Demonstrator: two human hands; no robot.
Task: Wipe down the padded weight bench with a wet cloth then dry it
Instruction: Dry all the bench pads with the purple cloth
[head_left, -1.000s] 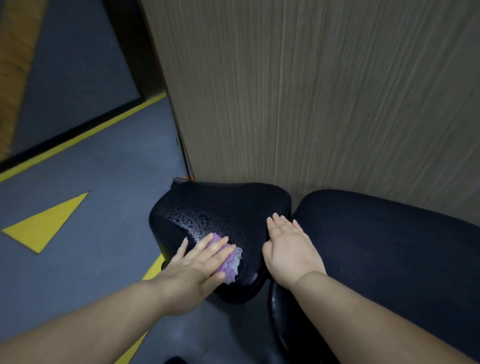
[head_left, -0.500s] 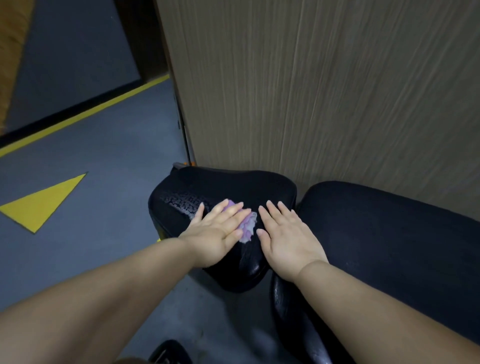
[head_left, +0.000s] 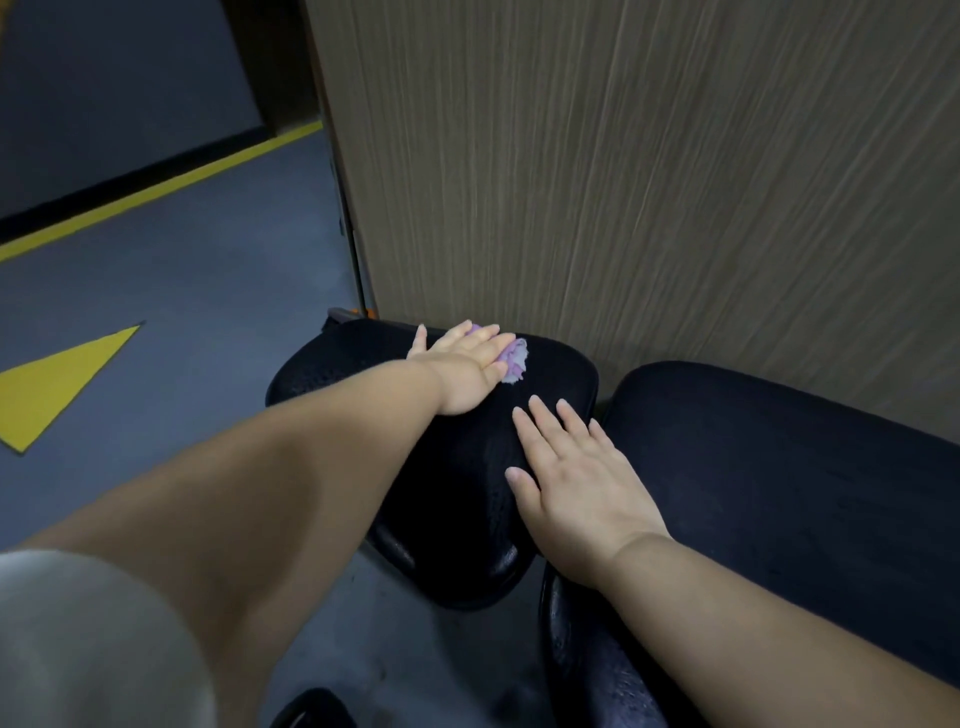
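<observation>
Wood-grain panel (head_left: 623, 182) abuts the black seat pad (head_left: 467, 493); left hand (head_left: 457, 364) presses the purple cloth (head_left: 514, 358) flat-fingered, right hand (head_left: 576, 493) rests flat alongside.

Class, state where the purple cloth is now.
In the head view, the purple cloth sits under the left hand, far on the small pad, beside the wood-grain panel.

The cloth (head_left: 515, 359) lay under the left hand (head_left: 460, 366) at the small pad's (head_left: 467, 493) far edge; the right hand (head_left: 576, 483) rested nearer.
</observation>
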